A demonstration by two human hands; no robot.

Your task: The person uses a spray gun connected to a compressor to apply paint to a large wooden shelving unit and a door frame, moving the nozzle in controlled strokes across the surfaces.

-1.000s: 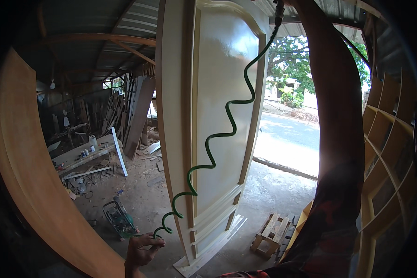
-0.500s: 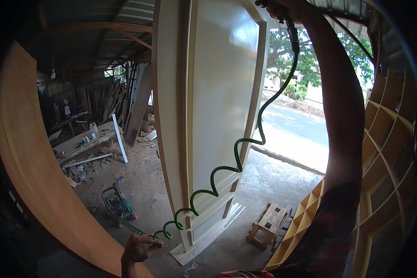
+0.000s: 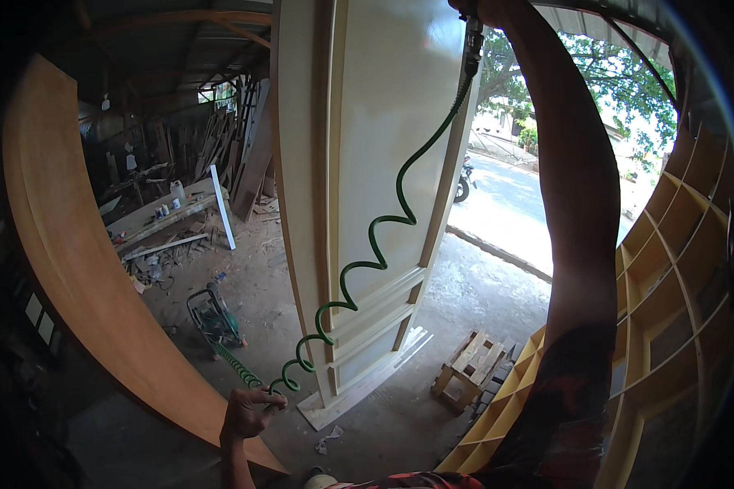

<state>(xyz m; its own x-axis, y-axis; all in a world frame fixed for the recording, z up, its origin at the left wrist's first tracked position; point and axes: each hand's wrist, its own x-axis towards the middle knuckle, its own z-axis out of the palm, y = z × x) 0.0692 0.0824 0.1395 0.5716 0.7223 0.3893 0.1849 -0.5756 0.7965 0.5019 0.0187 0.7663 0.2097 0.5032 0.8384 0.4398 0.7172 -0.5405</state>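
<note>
My right hand (image 3: 501,11), raised at the top edge, is closed around the lower end of a spray gun (image 3: 470,11); most of the gun is cut off by the frame. A metal fitting joins it to a green coiled air hose (image 3: 378,253). Low on the left, my left hand (image 3: 251,414) pinches that hose between thumb and fingers. The hose stretches across the front of a tall cream panelled door (image 3: 383,138), which stands upright with a glossy patch near its top. Under the door's foot lies a pale board (image 3: 322,414).
A curved orange-brown wood panel (image 3: 81,269) rises at left. Behind it stand a green compressor (image 3: 220,319) and a cluttered bench (image 3: 163,213). At right are a small wooden stool (image 3: 471,367) and a yellowish grid shelf (image 3: 669,269). A motorcycle wheel (image 3: 463,186) shows outside by the road.
My right hand and the gun have moved left over the door, and the hose has swung left with them. My left hand keeps its pinch. The view has shifted slightly.
</note>
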